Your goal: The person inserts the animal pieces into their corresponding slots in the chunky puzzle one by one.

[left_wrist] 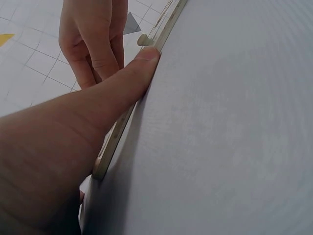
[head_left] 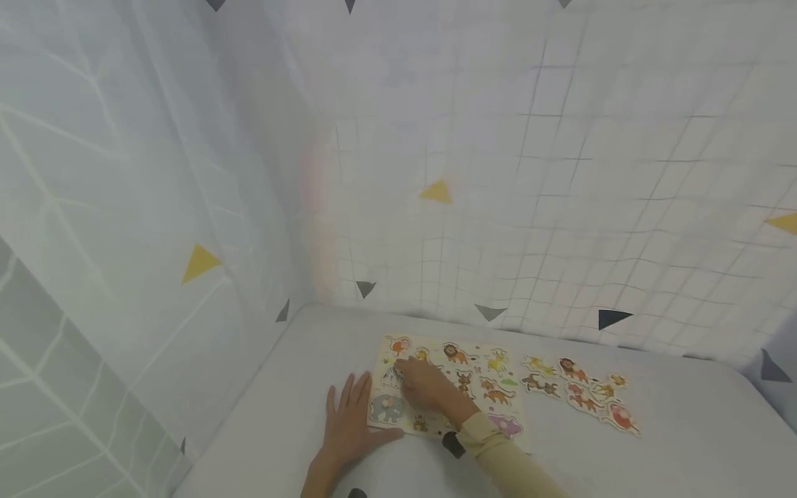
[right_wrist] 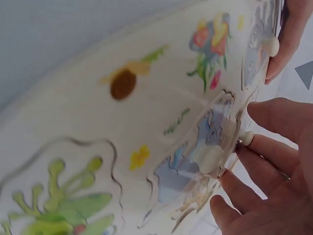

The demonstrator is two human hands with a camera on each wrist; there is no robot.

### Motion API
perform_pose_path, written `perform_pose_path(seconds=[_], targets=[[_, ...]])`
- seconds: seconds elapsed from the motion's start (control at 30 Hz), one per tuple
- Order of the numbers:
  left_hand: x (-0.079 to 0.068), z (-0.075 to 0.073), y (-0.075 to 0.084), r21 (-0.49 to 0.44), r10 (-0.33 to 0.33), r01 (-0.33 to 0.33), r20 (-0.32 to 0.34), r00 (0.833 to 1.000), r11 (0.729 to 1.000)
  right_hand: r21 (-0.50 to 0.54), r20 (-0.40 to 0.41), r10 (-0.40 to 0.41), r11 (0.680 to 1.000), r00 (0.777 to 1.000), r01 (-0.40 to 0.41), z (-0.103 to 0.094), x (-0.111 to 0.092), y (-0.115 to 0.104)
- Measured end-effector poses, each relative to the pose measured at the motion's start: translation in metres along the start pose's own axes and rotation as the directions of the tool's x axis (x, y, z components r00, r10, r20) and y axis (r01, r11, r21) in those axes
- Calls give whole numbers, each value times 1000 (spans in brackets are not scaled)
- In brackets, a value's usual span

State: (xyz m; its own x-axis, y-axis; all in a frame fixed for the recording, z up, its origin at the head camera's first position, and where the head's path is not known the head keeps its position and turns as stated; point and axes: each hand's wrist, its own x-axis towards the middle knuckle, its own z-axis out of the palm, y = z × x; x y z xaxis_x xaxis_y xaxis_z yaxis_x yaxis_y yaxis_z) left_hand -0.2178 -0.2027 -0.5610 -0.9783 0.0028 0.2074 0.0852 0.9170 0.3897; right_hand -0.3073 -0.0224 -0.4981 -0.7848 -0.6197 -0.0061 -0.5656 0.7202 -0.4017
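Note:
An animal peg-puzzle board (head_left: 436, 339) lies on the table. My left hand (head_left: 349, 425) rests flat at its left side, fingers spread, thumb along the near edge; the left wrist view shows that thumb (left_wrist: 132, 73) against the board's rim. Over the board's left part, my right hand (head_left: 429, 387) reaches across with its fingertips at the zebra piece (head_left: 391, 377). In the right wrist view the right hand (right_wrist: 274, 161) has fairly straight fingers beside a small white knob (right_wrist: 247, 137), the thumb apart from it. Just below the zebra is the elephant piece (head_left: 386, 409) with its knob.
Right of the board lies a group of loose animal pieces, among them a lion (head_left: 574, 370), a tiger (head_left: 583, 398) and a red monkey (head_left: 621, 418). A purple hippo (head_left: 506, 425) shows near the board's lower right corner. A patterned curtain (head_left: 560, 242) hangs behind the table.

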Motion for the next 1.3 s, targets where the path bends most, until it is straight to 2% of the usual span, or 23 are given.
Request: perform_pose_path(seconds=[0.2, 0.3, 0.47, 0.6, 0.87, 1.07, 1.3], targets=[[1, 0, -1, -4, 39, -39, -58, 998, 999, -8, 2, -48, 999, 999, 48, -4, 1, 2], [2, 1, -2, 2, 33, -33, -52, 998, 999, -26, 18, -44, 999, 999, 45, -4, 2, 1], [4, 3, -5, 19, -2, 2, -4, 1000, 1000, -28, 26, -41, 999, 999, 41, -4, -1, 0], [4, 5, -6, 12, -19, 19, 15, 1000, 1000, -17, 8, -30, 999, 1000, 30, -3, -3, -1], [2, 2, -4, 2, -18, 18, 25, 1000, 1000, -33, -19, -45, 998, 999, 45, 6, -8, 1], [1, 2, -3, 8, -5, 5, 1, 1000, 1000, -45, -68, -112, 993, 991, 109, 10, -15, 3], [1, 0, -2, 13, -6, 6, 6, 1000, 1000, -45, -81, -140, 990, 987, 137, 11, -17, 5]])
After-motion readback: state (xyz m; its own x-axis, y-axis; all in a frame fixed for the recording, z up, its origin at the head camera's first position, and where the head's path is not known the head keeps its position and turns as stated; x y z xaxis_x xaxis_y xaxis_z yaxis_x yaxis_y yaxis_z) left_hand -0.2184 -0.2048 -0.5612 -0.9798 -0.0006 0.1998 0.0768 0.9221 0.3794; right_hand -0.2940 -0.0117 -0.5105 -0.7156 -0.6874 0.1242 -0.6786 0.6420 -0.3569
